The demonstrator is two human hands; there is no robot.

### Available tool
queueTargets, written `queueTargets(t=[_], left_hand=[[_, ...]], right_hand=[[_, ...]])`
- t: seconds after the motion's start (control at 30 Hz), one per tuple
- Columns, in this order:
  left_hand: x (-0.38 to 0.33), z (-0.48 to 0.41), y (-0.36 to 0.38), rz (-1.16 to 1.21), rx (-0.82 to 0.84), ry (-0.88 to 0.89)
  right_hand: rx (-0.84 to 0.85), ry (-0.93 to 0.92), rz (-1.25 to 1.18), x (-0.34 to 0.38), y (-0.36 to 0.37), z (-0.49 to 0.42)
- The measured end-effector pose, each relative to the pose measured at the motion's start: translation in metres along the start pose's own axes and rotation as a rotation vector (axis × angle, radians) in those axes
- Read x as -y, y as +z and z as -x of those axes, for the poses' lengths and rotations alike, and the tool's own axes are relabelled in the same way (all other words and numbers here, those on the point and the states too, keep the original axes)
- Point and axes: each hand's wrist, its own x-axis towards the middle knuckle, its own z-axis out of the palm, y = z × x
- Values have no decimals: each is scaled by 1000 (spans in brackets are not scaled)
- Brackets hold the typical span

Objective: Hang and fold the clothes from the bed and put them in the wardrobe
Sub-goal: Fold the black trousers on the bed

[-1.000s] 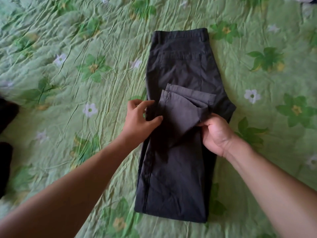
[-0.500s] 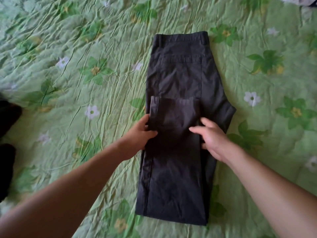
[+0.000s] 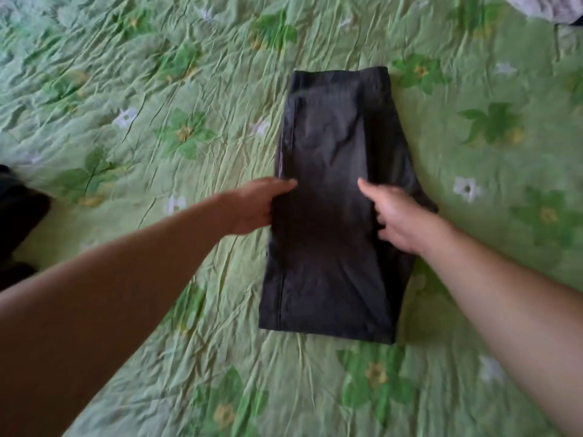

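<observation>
Your left hand (image 3: 255, 205), fingers straight, touches the left edge of the trousers (image 3: 331, 263), which lie folded flat on the bed (image 3: 126, 89). Your right hand (image 3: 394, 216) rests on them, fingers loose, gripping nothing. Mid-fold, I judge: next, double them over squarely.

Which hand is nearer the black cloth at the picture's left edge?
Left. The left hand is at the trousers' left edge, toward the black cloth; the right hand lies farther, on their right side.
</observation>
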Motion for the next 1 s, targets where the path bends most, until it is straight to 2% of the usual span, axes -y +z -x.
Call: queueTargets(t=[0.17,0.27,0.53,0.63,0.8,0.93,1.0], left_hand=[[80,61,-4,-31,-25,-128],[124,94,6,-57,-43,-154],[167,110,18,-245,-167,-15],[179,119,20,-339,-147,7],[221,162,25,-335,-113,-111],[268,211,26,-236,-17,-302],[277,223,27,-174,-7,-354]], right_hand=[[63,126,-98,-86,-16,49],[69,182,-64,-128,-21,72],[-73,-149,300,-169,-1,95],[-105,-163,466,-187,-2,104],[-32,64,466,-220,6,149],[49,373,255,-259,24,206],[48,444,165,-275,27,216]])
